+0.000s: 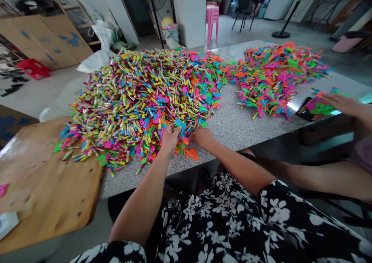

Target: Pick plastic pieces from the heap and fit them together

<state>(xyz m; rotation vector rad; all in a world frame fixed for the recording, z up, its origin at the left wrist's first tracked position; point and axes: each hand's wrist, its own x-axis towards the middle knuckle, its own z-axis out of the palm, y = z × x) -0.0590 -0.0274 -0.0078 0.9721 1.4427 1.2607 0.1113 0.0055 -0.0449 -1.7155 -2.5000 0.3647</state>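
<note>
My left hand (170, 139) is at the front edge of a big heap, its thumb and fingers pinching a small blue plastic piece (179, 124). Close by on the right, my right hand (203, 136) has its fingers curled together at the heap's edge; what they hold is hidden. Small printed tubes with yellow, red and blue ends (130, 88) make up most of this heap. Bright plastic pieces in green, pink, orange and blue are mixed in along its front and right side. An orange plastic piece (192, 153) lies on the speckled tabletop below my hands.
A second heap of colourful plastic pieces (273, 73) lies to the right. Another person's hand (338, 102) rests over pieces by a black tray (305, 110) there. A wooden board (49, 185) adjoins the stone table (226, 117) on the left. Pink stools (212, 19) stand behind.
</note>
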